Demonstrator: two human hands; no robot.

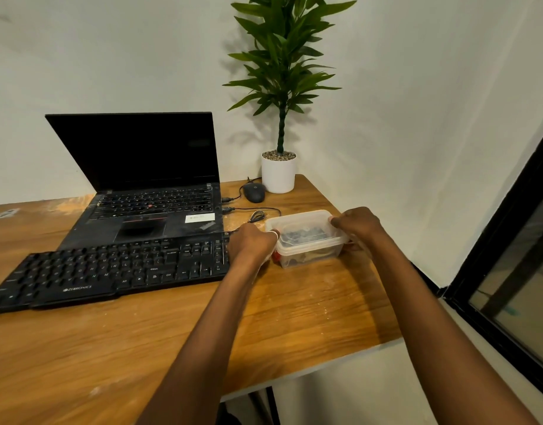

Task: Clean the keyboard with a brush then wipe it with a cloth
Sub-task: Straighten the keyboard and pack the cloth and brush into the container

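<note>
A black external keyboard lies across the wooden desk in front of an open laptop. Just right of it stands a clear plastic lidded container with dark and red items inside that I cannot make out. My left hand grips the container's left side, fingers curled at the lid's rim. My right hand grips its right side, fingertips on the lid's far right corner. No brush or cloth shows outside the box.
A black laptop stands open behind the keyboard. A black mouse, its coiled cable and a white potted plant occupy the far right corner. The desk's right edge runs close to the container; a dark window frame stands beyond.
</note>
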